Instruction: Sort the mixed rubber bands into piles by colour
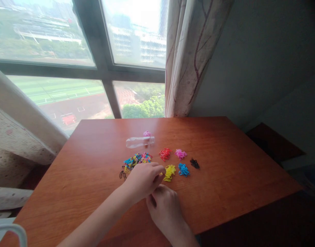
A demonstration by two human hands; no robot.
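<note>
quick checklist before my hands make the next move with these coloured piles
1. Red pile, pink pile, blue pile and black pile apart: ok, bare table shows between them.
2. Yellow pile in full view: not ok, the left hand overlaps its near-left edge.
3. Mixed pile single-coloured: not ok, several colours lie together.
4. Right hand free of pieces: cannot tell, fingertips hidden.
5. Clear plastic item off the piles: ok, it lies beyond them.
</note>
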